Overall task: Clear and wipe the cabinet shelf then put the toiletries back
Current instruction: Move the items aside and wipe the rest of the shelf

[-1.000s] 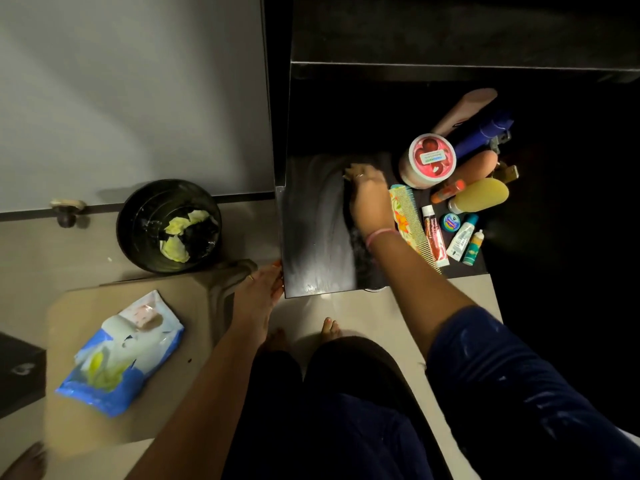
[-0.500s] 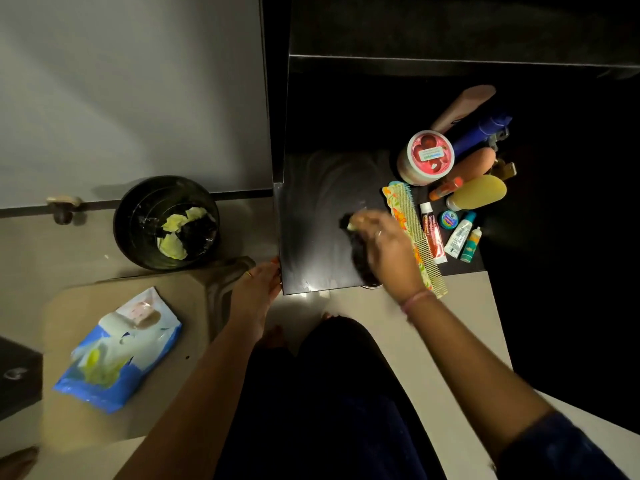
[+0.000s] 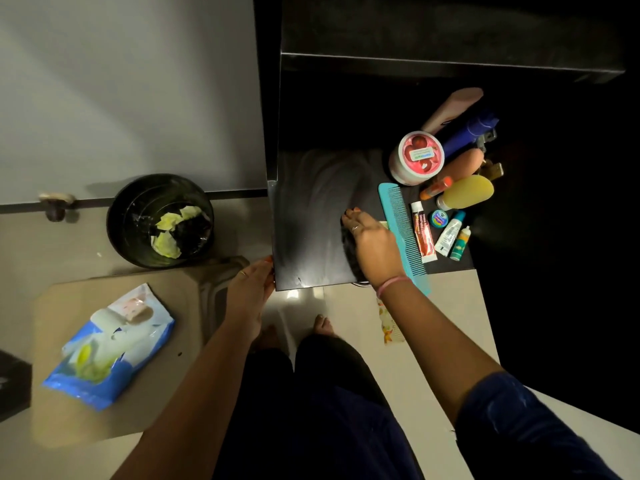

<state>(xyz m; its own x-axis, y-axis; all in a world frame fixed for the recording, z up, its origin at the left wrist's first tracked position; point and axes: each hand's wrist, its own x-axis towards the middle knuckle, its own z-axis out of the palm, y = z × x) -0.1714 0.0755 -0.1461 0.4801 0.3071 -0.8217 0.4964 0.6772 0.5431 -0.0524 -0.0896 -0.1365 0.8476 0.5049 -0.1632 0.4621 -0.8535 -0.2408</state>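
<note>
1. The bin point(image 3: 160, 220) and wipes pack point(image 3: 110, 348) lie as before.
2. The left hand point(image 3: 250, 295) still rests straight-fingered against the shelf point(image 3: 308, 216) front corner.
3. The right hand point(image 3: 372, 245) has slid back up the shelf, fingers pressing a dark cloth point(image 3: 349, 251) flat.
4. The teal comb point(image 3: 403, 233) now shows uncovered; a patterned piece point(image 3: 389, 323) lies on the floor below the shelf.
5. The toiletries point(image 3: 446, 174) stay clustered at the right.
</note>
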